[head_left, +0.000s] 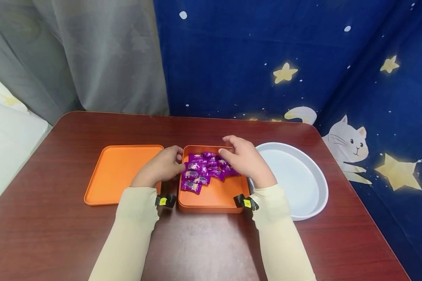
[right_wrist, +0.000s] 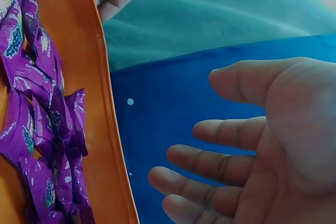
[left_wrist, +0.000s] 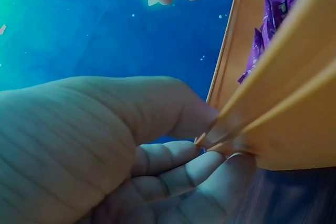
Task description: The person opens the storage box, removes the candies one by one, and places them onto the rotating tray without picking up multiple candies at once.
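Note:
An orange box (head_left: pixel 226 195) stands on the table with several purple wrapped candies (head_left: pixel 200 171) piled in its back and left part. My left hand (head_left: pixel 160 166) grips the box's left wall. In the left wrist view the thumb (left_wrist: pixel 184 108) lies inside the rim and the fingers (left_wrist: pixel 189 177) press from outside. Over the back right of the box is my right hand (head_left: pixel 247 160), fingers spread and relaxed. The right wrist view has it apart from the box wall (right_wrist: pixel 102 103), holding nothing.
Left of the box, a flat orange lid (head_left: pixel 114 168) lies on the brown table (head_left: pixel 204 246). A white round tray (head_left: pixel 292 175) sits to the right, partly behind the right forearm. Grey and blue curtains (head_left: pixel 239 58) hang behind the table's back edge.

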Demonstrator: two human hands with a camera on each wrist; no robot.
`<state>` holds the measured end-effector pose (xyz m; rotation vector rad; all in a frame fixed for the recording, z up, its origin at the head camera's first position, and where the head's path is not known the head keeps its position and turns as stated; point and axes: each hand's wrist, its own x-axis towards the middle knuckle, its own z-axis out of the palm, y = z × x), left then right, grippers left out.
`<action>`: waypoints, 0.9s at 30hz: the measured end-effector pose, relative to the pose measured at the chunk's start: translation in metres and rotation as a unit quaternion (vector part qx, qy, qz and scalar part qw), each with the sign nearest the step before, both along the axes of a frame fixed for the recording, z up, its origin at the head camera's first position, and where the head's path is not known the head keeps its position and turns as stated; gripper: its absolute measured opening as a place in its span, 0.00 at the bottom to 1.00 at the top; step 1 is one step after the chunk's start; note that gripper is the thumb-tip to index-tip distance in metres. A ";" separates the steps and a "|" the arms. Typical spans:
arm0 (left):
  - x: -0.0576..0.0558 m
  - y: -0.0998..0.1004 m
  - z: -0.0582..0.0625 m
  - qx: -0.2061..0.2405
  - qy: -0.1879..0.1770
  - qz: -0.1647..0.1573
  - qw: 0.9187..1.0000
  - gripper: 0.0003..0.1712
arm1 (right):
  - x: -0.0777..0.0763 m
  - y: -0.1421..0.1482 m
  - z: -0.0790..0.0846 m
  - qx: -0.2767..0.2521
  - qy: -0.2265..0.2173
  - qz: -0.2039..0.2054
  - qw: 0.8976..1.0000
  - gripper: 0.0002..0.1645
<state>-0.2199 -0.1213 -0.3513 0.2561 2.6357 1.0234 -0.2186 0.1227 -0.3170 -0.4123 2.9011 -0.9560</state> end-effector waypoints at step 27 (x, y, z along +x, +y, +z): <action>0.000 0.005 0.002 -0.034 0.030 -0.004 0.999 0.33 | -0.005 -0.012 -0.017 0.079 0.016 0.096 0.992 0.29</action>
